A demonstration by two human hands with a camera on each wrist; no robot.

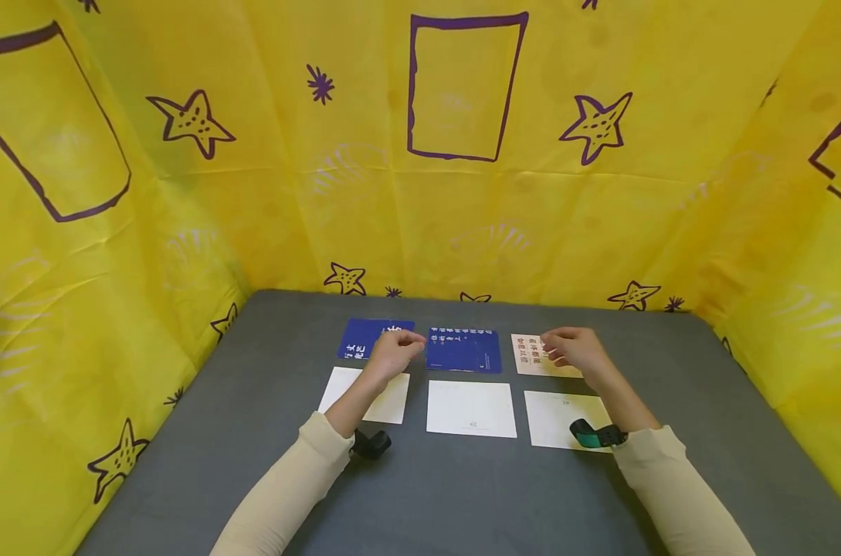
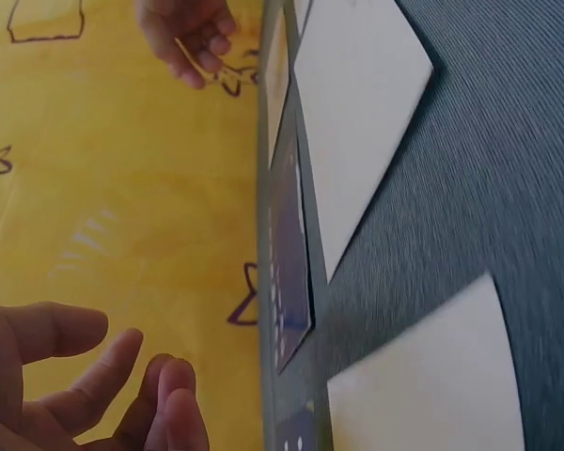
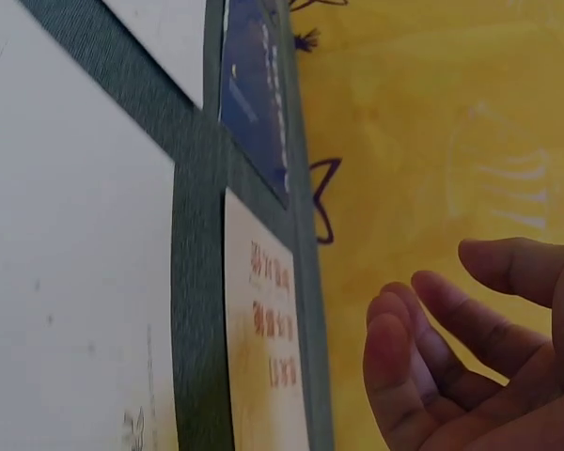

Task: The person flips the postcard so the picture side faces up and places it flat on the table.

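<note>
Two rows of cards lie flat on the grey table. In the back row are a blue card (image 1: 354,338) at left, another blue card (image 1: 464,351) in the middle and a cream card with reddish writing (image 1: 529,355) at right. Three white cards make up the front row: left (image 1: 391,398), middle (image 1: 471,409) and right (image 1: 548,417). My left hand (image 1: 395,355) hovers over the left blue card, fingers loosely bent around nothing. Above the cream card hangs my right hand (image 1: 577,352), likewise holding nothing, with a gap between thumb and fingers in the right wrist view.
Yellow cloth (image 1: 455,208) with purple drawings encloses the grey table (image 1: 462,494) at the back and both sides. Dark straps with small devices sit at both wrists, the right strap (image 1: 594,435) showing a green patch.
</note>
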